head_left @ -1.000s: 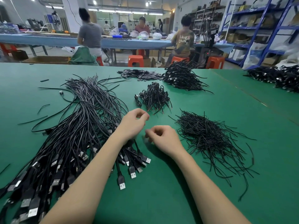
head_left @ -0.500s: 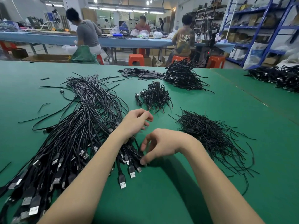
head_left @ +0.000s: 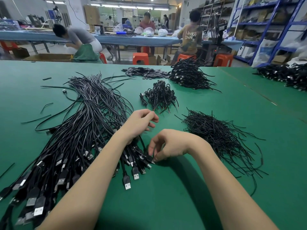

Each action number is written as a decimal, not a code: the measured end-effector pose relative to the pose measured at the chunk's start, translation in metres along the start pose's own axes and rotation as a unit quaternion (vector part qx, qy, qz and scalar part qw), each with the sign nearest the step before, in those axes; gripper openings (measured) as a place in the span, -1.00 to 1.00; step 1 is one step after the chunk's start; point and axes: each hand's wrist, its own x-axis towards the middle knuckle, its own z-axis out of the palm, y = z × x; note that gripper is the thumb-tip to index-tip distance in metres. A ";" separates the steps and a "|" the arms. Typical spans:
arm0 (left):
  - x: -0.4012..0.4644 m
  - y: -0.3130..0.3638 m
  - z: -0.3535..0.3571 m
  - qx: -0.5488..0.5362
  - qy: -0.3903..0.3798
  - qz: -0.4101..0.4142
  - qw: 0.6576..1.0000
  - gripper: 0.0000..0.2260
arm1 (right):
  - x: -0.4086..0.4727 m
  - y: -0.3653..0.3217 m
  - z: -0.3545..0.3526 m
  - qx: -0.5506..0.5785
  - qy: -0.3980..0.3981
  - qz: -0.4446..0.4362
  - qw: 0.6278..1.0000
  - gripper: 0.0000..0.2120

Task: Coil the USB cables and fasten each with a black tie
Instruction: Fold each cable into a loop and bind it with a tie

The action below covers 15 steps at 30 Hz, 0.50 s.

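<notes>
A long bundle of loose black USB cables (head_left: 79,130) lies on the left of the green table (head_left: 166,205), plugs toward me. My right hand (head_left: 171,145) pinches one USB plug at the bundle's right edge. My left hand (head_left: 141,122) hovers over the bundle with fingers loosely curled; a thin wire end seems to sit at its fingertips, though I cannot tell for sure. A heap of black ties (head_left: 219,138) lies to the right. A small pile of coiled, tied cables (head_left: 159,95) sits just beyond my hands.
A larger pile of coiled cables (head_left: 187,75) and a flat heap of black strips (head_left: 144,72) lie at the far edge. More cable piles (head_left: 287,75) sit on the adjoining table at right. People work at a blue bench behind.
My right hand moved from beside the left hand down to the bundle's plug ends and now pinches one plug. My left hand stayed roughly in place, fingers slightly more spread.
</notes>
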 end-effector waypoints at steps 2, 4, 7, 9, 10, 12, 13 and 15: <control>0.000 0.000 0.001 0.002 0.001 0.004 1.000 -0.78 | 0.000 0.000 0.000 0.004 0.002 0.006 1.000 -0.85; -0.001 -0.001 0.001 0.001 0.001 0.005 1.000 -0.78 | 0.001 -0.002 0.002 -0.009 0.010 0.020 1.000 -0.74; -0.002 0.000 0.001 0.002 0.000 0.007 1.000 -0.77 | 0.002 -0.003 0.002 -0.034 0.033 0.016 0.999 -0.81; -0.002 0.000 0.001 0.004 0.000 0.010 1.000 -0.77 | -0.001 -0.005 0.000 -0.034 0.025 0.015 0.999 -0.79; -0.003 0.001 0.001 0.006 0.000 0.011 1.000 -0.77 | -0.002 -0.006 -0.001 -0.039 0.018 0.021 0.999 -0.73; -0.003 0.001 0.000 0.013 -0.003 0.011 1.000 -0.78 | 0.000 -0.011 0.001 -0.073 0.025 0.031 0.997 -0.63; -0.003 0.001 0.000 0.014 -0.003 0.010 1.000 -0.78 | 0.002 -0.015 0.003 -0.092 0.034 0.033 0.995 -0.62; -0.005 0.002 0.001 0.016 -0.003 0.008 1.000 -0.78 | 0.007 -0.021 0.010 -0.099 0.037 0.027 0.994 -0.68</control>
